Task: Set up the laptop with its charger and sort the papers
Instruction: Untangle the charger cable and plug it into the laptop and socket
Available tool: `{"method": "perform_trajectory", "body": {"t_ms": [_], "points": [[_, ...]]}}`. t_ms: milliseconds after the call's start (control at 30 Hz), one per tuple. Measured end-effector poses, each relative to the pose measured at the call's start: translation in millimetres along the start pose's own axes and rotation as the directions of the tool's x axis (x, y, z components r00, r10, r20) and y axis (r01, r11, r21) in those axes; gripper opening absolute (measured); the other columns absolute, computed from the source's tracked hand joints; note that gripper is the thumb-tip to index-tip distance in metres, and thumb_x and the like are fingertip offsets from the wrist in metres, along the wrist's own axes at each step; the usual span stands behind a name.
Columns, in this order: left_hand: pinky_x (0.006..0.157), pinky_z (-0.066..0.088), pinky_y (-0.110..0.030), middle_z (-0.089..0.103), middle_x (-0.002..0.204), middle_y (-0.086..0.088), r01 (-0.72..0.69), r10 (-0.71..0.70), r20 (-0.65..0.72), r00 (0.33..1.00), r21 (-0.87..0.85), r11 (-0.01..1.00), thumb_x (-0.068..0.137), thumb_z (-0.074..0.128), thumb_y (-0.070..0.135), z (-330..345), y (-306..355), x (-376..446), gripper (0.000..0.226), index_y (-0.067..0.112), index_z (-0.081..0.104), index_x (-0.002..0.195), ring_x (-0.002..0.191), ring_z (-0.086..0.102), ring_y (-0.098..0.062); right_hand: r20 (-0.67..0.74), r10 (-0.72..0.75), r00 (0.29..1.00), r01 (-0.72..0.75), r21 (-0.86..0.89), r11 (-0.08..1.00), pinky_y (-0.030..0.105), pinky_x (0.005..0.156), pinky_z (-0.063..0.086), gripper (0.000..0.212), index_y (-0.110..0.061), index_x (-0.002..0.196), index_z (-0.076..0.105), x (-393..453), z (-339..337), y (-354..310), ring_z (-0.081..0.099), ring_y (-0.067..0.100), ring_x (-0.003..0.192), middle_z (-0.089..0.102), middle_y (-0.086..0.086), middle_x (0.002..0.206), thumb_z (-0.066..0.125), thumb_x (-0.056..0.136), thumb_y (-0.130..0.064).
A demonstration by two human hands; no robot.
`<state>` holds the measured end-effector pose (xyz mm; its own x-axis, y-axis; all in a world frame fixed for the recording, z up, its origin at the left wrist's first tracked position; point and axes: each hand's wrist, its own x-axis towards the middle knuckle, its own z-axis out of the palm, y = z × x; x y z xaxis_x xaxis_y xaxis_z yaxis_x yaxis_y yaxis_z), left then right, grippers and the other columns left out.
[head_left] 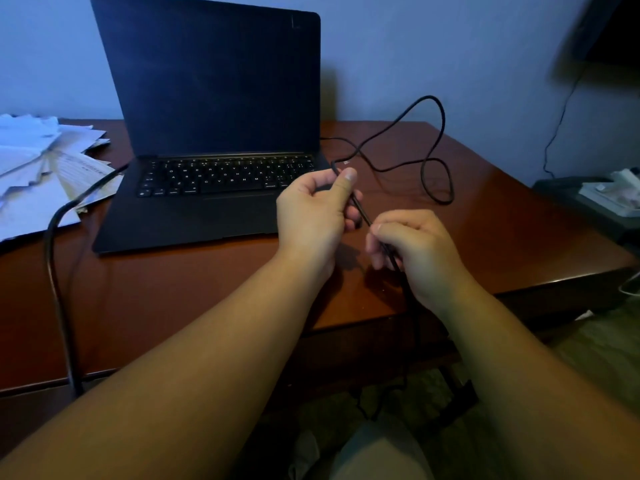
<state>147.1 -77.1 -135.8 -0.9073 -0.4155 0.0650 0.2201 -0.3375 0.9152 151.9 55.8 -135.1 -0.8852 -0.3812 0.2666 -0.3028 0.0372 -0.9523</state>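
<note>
At nine o'clock a loose heap of papers (45, 161) lies on the desk (180, 292), too overlapped to count sheet by sheet. A thick black cable (57, 268) crosses the heap's near edge and drops over the front of the desk at about eight o'clock. Toward eleven o'clock stands one laptop (211, 161), lid up, screen dark.

At the centre, the left hand (311, 216) is curled, thumb pressing the thin charger cord (440, 147) against its fingers just below the free end. At about four o'clock from it, close by, the right hand (419, 254) pinches the same cord lower down, so a short straight run stretches between the two. The rest of the cord loops loosely over the desk toward two o'clock, with one arc lifted in the air. I cannot tell whether any plug is seated in the laptop.

The step in hand looks like feeding the cord toward the laptop. It would go best with a light grip, letting the cord slide through the right hand while the left guides the tip, and shaking out the loops before they knot.

Count: one laptop, one paper heap, two cables, two hands.
</note>
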Motion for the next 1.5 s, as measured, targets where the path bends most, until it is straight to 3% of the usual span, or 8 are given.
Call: {"method": "perform_trajectory", "body": {"t_ms": [133,333,533,833,933,1067,1367,1500], "points": [[0.047,0.05,-0.019,0.068,0.067,-0.001,0.052,-0.052,0.07,0.996,0.003,0.999,0.1,0.066,0.013,2.8,-0.3,-2.8,0.01,0.006,0.065,0.107,0.051,0.061,-0.007,-0.117,0.144,0.983,-0.108,0.273,0.956,0.018,0.039,0.02,0.031,-0.014,0.064,0.059,7.5,-10.4,5.3,0.028,0.01,0.036,0.046,0.004,0.051,0.056,0.094,-0.023],[0.047,0.051,-0.023,0.067,0.062,0.001,-0.016,-0.179,0.442,0.879,0.403,0.915,0.102,0.063,0.031,8.7,-7.0,-18.1,0.025,0.01,0.066,0.089,0.053,0.064,-0.014,-0.192,0.392,0.9,-0.157,0.696,0.701,0.016,0.035,0.028,0.035,-0.015,0.085,0.054,17.1,-25.1,8.5,0.03,0.004,0.036,0.052,-0.004,0.058,0.043,0.108,-0.039],[0.046,0.049,-0.023,0.073,0.068,-0.004,-0.236,-0.132,0.605,0.785,0.489,0.84,0.099,0.069,0.022,8.2,-2.0,-25.7,0.006,0.021,0.063,0.101,0.053,0.065,-0.015,-0.287,0.466,0.837,-0.125,0.73,0.672,0.02,0.05,0.046,0.035,-0.018,0.084,0.056,19.6,-29.6,9.7,0.044,0.005,0.051,0.058,-0.008,0.061,0.047,0.106,-0.043],[0.042,0.034,-0.019,0.065,0.06,-0.002,-0.039,-0.19,0.532,0.826,0.389,0.921,0.102,0.053,0.007,2.0,6.2,-23.3,0.022,0.02,0.067,0.113,0.045,0.051,-0.013,-0.337,0.471,0.815,0.066,0.862,0.502,0.018,0.057,0.057,0.015,-0.004,0.098,0.058,23.6,-31.6,10.4,0.07,0.009,0.064,0.066,0.008,0.082,0.052,0.105,-0.016],[0.038,0.032,-0.015,0.06,0.057,0.0,0.048,-0.158,0.462,0.873,0.241,0.969,0.104,0.049,0.002,4.2,5.2,-22.0,0.028,0.021,0.068,0.109,0.04,0.044,-0.008,-0.307,0.379,0.873,-0.009,0.767,0.642,0.025,0.064,0.059,0.018,-0.005,0.094,0.059,17.9,-27.1,9.9,0.07,0.014,0.067,0.068,0.008,0.077,0.049,0.106,-0.014],[0.037,0.042,-0.015,0.06,0.062,0.001,0.141,-0.145,0.321,0.936,0.035,0.989,0.103,0.058,0.01,3.1,7.3,-15.2,0.014,0.019,0.066,0.111,0.047,0.053,-0.008,-0.137,0.142,0.98,-0.093,0.317,0.944,0.029,0.053,0.04,0.024,-0.015,0.071,0.072,7.0,-11.3,10.6,0.057,0.022,0.062,0.067,0.009,0.069,0.062,0.092,-0.022],[0.056,0.054,-0.015,0.059,0.08,-0.006,0.169,-0.147,0.117,0.982,-0.217,0.961,0.099,0.064,0.006,2.4,8.7,-6.4,0.014,0.011,0.065,0.112,0.066,0.063,-0.01,0.0,0.012,1.0,-0.012,0.007,1.0,0.023,0.043,0.025,0.025,-0.006,0.063,0.061,1.4,-3.3,8.5,0.036,0.013,0.04,0.048,0.008,0.046,0.06,0.083,-0.021],[0.066,0.056,-0.025,0.062,0.082,-0.002,0.113,-0.102,0.203,0.974,-0.042,0.993,0.099,0.063,0.005,2.7,6.5,-9.1,0.014,0.013,0.068,0.11,0.072,0.062,-0.012,-0.063,0.064,0.996,-0.05,0.201,0.978,0.019,0.04,0.022,0.039,-0.015,0.061,0.063,4.1,-10.3,7.2,0.025,0.016,0.033,0.045,0.034,0.062,0.055,0.099,-0.013]]}}
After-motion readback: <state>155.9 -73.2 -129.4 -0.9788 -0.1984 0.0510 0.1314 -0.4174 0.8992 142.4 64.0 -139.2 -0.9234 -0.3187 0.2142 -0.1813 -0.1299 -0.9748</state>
